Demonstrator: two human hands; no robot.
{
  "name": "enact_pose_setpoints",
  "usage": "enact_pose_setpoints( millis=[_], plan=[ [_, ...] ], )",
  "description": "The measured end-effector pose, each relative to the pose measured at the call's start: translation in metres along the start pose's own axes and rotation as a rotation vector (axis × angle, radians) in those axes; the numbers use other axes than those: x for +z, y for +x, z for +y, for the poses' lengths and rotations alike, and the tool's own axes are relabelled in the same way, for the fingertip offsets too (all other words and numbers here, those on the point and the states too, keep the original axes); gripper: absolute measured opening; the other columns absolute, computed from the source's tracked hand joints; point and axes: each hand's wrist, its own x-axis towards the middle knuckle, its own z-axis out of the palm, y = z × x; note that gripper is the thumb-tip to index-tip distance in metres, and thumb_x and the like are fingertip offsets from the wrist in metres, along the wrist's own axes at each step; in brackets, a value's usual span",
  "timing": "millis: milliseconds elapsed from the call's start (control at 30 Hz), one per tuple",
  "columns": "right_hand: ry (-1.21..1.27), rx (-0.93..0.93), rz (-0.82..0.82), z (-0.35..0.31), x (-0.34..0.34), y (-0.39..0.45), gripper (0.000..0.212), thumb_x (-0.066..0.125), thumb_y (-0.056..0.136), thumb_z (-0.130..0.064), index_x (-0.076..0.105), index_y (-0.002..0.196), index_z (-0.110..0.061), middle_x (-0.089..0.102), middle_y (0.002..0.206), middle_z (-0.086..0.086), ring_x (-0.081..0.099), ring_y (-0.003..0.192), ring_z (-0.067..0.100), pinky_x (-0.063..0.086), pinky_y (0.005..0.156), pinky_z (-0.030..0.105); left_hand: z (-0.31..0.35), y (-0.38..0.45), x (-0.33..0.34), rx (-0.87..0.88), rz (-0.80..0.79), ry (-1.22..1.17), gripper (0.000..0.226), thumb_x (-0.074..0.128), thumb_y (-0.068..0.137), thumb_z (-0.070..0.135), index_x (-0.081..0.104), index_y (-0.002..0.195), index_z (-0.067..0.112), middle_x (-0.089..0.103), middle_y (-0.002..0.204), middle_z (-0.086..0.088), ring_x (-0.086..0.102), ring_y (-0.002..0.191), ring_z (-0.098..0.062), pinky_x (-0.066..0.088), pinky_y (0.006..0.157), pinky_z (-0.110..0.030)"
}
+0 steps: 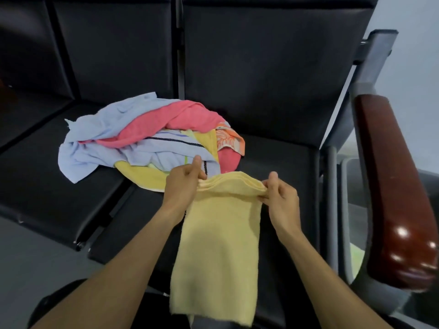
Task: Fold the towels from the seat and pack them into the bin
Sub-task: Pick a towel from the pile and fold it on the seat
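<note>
Now, yellow towel: hangs doubled over the seat front.
Hands: left hand and right hand each pinch a top corner (keep edges level).
Pile: unfolded, behind.

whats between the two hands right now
In the head view, the bunched top edge of the yellow towel spans from the left hand to the right hand; both pinch it, the rest hangs down.
</note>
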Motion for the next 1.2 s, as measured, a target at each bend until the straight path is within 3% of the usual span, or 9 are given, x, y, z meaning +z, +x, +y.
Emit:
enact_pose_setpoints(
  millis=[133, 167, 300, 467, 600, 767, 933, 1067, 1200],
  plan=[
    [0.002, 0.098, 0.015, 0.005, -0.002, -0.002, 0.007, 0.069, 0.091, -0.017, 0.07, 0.085, -0.018, 0.073, 0.082, -0.001, 0.07, 0.083, 0.019, 0.056, 0.075, 0.032, -0.008, -0.002, -0.001, -0.02, -0.004, 0.035, 0.014, 0.071, 0.09, 0.024, 0.068, 0.084, 0.011, 0.065, 0.083, 0.001, 0.058, 0.074, -0.014, 0.046, 0.065, -0.024],
    [-0.034, 0.133, 0.013, 0.007, -0.003, -0.004, 0.01, 0.072, 0.088, -0.011, 0.069, 0.091, -0.019, 0.07, 0.087, -0.001, 0.068, 0.083, 0.019, 0.054, 0.072, 0.028, -0.011, -0.003, -0.002, -0.028, -0.008, 0.079, 0.009, 0.073, 0.088, 0.018, 0.066, 0.09, 0.013, 0.063, 0.089, 0.0, 0.059, 0.077, -0.013, 0.046, 0.065, -0.022],
    [-0.118, 0.275, -0.104, 0.01, -0.007, -0.014, 0.036, 0.076, 0.084, -0.006, 0.06, 0.11, -0.023, 0.06, 0.099, 0.0, 0.06, 0.084, 0.012, 0.052, 0.068, 0.025, -0.026, -0.013, -0.009, -0.125, -0.125, 0.151, 0.038, 0.075, 0.084, 0.01, 0.052, 0.114, 0.018, 0.057, 0.116, -0.01, 0.06, 0.101, -0.022, 0.052, 0.075, -0.031],
    [-0.105, 0.307, -0.227, 0.013, -0.007, -0.03, 0.027, 0.072, 0.087, -0.006, 0.066, 0.103, -0.027, 0.065, 0.105, 0.013, 0.065, 0.088, 0.021, 0.059, 0.079, 0.041, -0.038, -0.033, -0.017, -0.105, -0.236, 0.144, 0.024, 0.063, 0.095, 0.014, 0.053, 0.114, 0.025, 0.051, 0.128, -0.005, 0.051, 0.113, -0.017, 0.044, 0.083, -0.029],
    [-0.075, 0.31, -0.445, 0.007, -0.009, -0.042, 0.054, 0.059, 0.087, 0.009, 0.059, 0.13, -0.024, 0.058, 0.12, -0.002, 0.059, 0.101, 0.009, 0.056, 0.078, 0.023, -0.044, -0.039, -0.027, -0.124, -0.343, 0.169, 0.04, 0.054, 0.092, -0.004, 0.066, 0.111, 0.028, 0.053, 0.131, 0.004, 0.055, 0.11, -0.014, 0.05, 0.094, -0.03],
    [-0.021, 0.233, -0.442, 0.009, -0.006, -0.045, 0.074, 0.061, 0.085, 0.01, 0.045, 0.147, -0.027, 0.049, 0.133, -0.007, 0.052, 0.116, 0.008, 0.047, 0.088, 0.02, -0.045, -0.04, -0.03, -0.084, -0.385, 0.132, 0.064, 0.049, 0.092, -0.007, 0.05, 0.143, 0.032, 0.044, 0.144, 0.007, 0.045, 0.128, -0.014, 0.042, 0.105, -0.026],
    [-0.071, 0.215, -0.371, 0.021, -0.009, -0.045, 0.056, 0.069, 0.091, -0.006, 0.053, 0.142, -0.021, 0.056, 0.137, -0.001, 0.058, 0.117, 0.014, 0.051, 0.098, 0.029, -0.051, -0.039, -0.027, -0.094, -0.357, 0.183, 0.041, 0.057, 0.098, 0.011, 0.058, 0.133, 0.033, 0.046, 0.142, 0.005, 0.049, 0.126, -0.013, 0.046, 0.102, -0.027],
    [-0.104, 0.215, -0.416, 0.019, -0.017, -0.037, 0.07, 0.061, 0.086, 0.012, 0.048, 0.146, -0.021, 0.049, 0.144, 0.001, 0.054, 0.123, 0.016, 0.051, 0.094, 0.026, -0.051, -0.039, -0.03, -0.106, -0.415, 0.113, 0.056, 0.059, 0.093, -0.001, 0.053, 0.137, 0.033, 0.046, 0.144, 0.003, 0.049, 0.127, -0.015, 0.046, 0.107, -0.033],
    [-0.36, 0.169, -0.569, 0.013, -0.023, -0.041, 0.08, 0.068, 0.084, 0.007, 0.038, 0.152, -0.022, 0.036, 0.153, -0.003, 0.043, 0.132, 0.016, 0.042, 0.103, 0.025, -0.052, -0.048, -0.034, -0.078, -0.542, 0.286, 0.07, 0.066, 0.091, 0.004, 0.04, 0.149, 0.033, 0.033, 0.151, 0.01, 0.037, 0.136, -0.012, 0.039, 0.107, -0.025]
  ],
)
